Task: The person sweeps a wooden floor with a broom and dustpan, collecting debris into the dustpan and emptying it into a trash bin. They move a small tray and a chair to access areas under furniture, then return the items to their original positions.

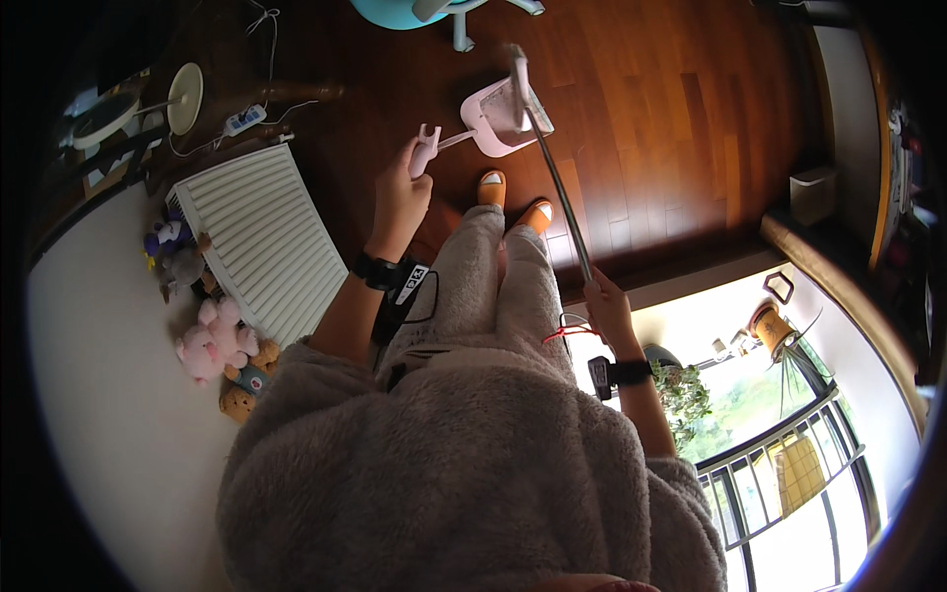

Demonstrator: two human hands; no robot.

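Observation:
In my left hand (400, 194) is the handle of a pink long-handled dustpan (488, 137). Its pan lies on the wooden floor beyond my slippered feet, with some dark bits on it. My right hand (611, 309) grips the metal pole of a broom (566, 196). The broom's pale pink head is over the pan's right part; whether it touches the pan I cannot tell. Orange slippers (492, 189) are on my feet, just short of the dustpan.
A white radiator (259, 237) with several plush toys (214, 340) behind it stands at left. Beyond it lie a power strip (245, 120) and cables. A wheeled chair (460, 33) is at the top. A bin (811, 194) stands at right, above a window with plants.

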